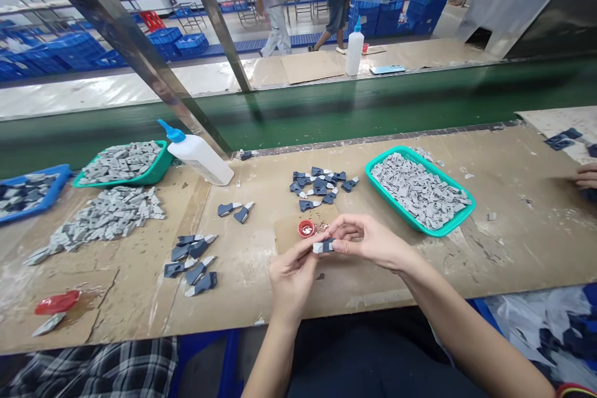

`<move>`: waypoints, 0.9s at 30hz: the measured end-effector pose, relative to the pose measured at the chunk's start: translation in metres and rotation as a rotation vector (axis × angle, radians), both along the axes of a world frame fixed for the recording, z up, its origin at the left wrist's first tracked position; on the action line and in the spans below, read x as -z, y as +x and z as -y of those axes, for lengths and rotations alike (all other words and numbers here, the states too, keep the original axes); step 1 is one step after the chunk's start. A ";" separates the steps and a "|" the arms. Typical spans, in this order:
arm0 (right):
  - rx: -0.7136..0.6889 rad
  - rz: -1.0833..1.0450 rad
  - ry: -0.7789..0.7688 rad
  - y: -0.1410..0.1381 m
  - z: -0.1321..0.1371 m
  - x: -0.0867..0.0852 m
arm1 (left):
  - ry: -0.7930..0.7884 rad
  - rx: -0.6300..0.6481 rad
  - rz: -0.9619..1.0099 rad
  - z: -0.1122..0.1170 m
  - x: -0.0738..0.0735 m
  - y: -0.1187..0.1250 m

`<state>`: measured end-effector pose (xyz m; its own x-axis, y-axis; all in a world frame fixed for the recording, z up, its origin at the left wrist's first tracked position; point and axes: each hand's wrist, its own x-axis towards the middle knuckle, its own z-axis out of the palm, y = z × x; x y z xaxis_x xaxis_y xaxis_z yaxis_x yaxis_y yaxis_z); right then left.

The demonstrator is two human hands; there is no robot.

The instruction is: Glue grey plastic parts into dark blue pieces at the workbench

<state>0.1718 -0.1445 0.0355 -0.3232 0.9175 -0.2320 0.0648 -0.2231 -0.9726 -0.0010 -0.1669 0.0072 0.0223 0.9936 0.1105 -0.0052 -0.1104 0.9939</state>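
Observation:
Between both hands, above the cardboard-covered table, is a small dark-blue and light-grey plastic part (323, 247). My left hand (295, 270) pinches its grey end, and my right hand (368, 240) grips its dark-blue end. Just behind my fingers stands a small red cup (306, 228) with tiny pieces in it; more tiny pieces lie beside it. Farther back is a loose cluster of similar blue-and-grey parts (319, 185). Another group of these parts (196, 258) lies to the left. A green basket (459, 224) full of small grey pieces sits beyond my right hand.
To the left are a white bottle with a blue nozzle (200, 158), a heap of grey pieces (105, 217), a second green basket (161, 165) and a blue tray (63, 175). A red object (56, 303) lies front left. Another person's hand (586, 175) shows at the right edge.

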 end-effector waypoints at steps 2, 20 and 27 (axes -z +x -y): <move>-0.032 -0.050 -0.044 0.003 -0.003 0.005 | 0.003 -0.003 0.005 0.000 0.003 0.001; 0.145 0.177 0.119 0.022 0.005 -0.020 | -0.244 -0.027 0.289 0.000 -0.010 0.026; 0.650 1.006 0.194 0.130 -0.005 0.006 | -0.198 -0.051 0.091 -0.020 -0.006 -0.007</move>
<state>0.3016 -0.1395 0.0298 0.4559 0.8889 0.0446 0.7405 -0.3510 -0.5731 -0.0083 -0.1473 0.0137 -0.0295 0.9957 -0.0878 -0.0957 0.0846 0.9918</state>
